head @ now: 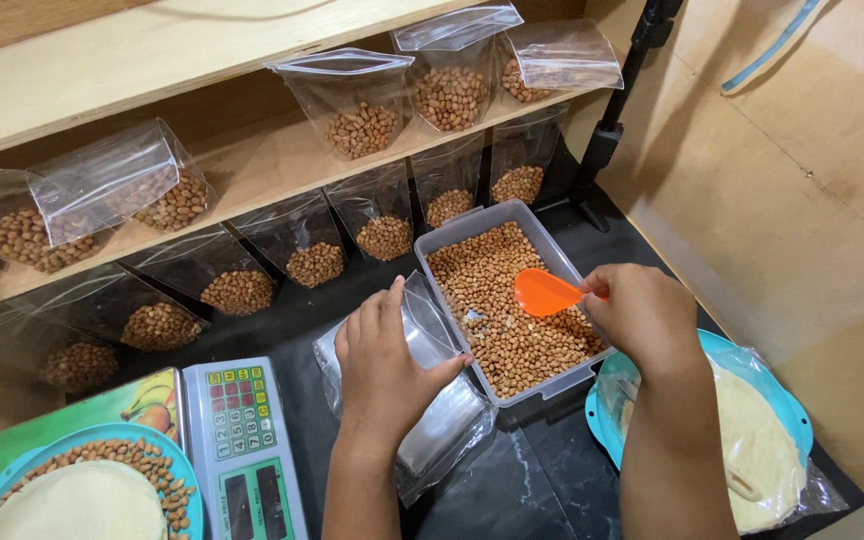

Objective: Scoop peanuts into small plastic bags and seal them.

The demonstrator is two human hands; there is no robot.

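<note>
1. Head view, right hand (642,315): it is closed round the handle of an orange scoop (544,292), whose bowl hangs just above the peanuts in the clear plastic tub (552,248). The hand sits over the tub's right rim, near its near corner.
2. Left hand (382,365): fingers narrow and together, laid flat on a clear pouch (424,325) that stands open against the tub's left wall. The thumb reaches to the tub's near-left edge. Below the hand lies a stack of flat empty pouches (447,425).
3. The tub lies at an angle on the dark counter (532,480), its far end close to the row of filled pouches (382,238) standing under the wooden shelf (252,165).
4. Left of the hands, a small digital scale (242,440) leaves a narrow strip of counter between itself and the pouch stack.
5. At the near left, a blue plate (184,490) holding peanuts touches the scale's left edge.
6. Right of the tub, a blue tray in plastic wrap (792,415) sits under the right forearm, hard against the counter's right edge.
7. A black stand (612,130) rises at the tub's far right; bare counter shows mostly near, between the 2 forearms.
</note>
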